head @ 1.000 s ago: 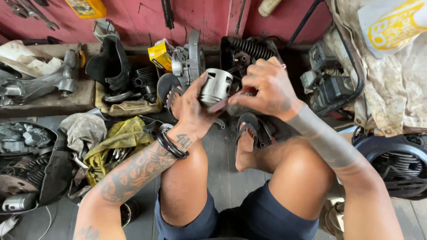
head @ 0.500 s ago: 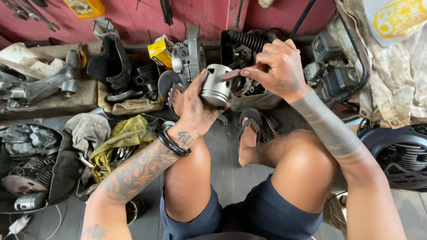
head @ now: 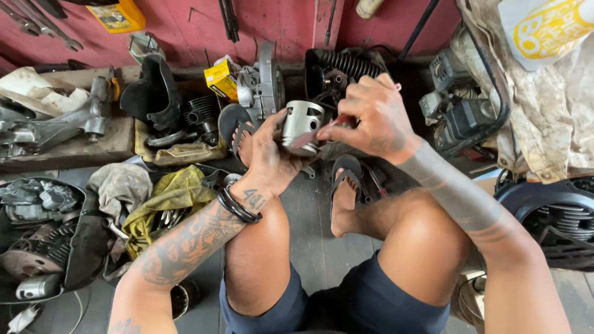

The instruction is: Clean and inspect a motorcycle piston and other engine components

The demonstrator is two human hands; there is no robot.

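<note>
I sit on the floor with my knees up. My left hand [head: 270,154] grips a silvery metal piston [head: 301,125] from below, holding it upright in front of me. My right hand [head: 374,114] pinches a thin reddish tool [head: 322,132] whose tip rests against the piston's side. A black band circles my left wrist. Both my feet, in dark sandals, rest on the floor just beyond my knees.
Engine parts crowd the floor: a finned cylinder [head: 339,68] and a metal casing [head: 263,83] behind the piston, a small engine [head: 458,111] at right, a yellow box [head: 221,79], a yellow rag [head: 167,198] at left, a dark tray of parts [head: 37,235].
The piston has turned slightly in my left hand. My right hand has shifted a little right and lower, keeping the thin tool against the piston's side.
</note>
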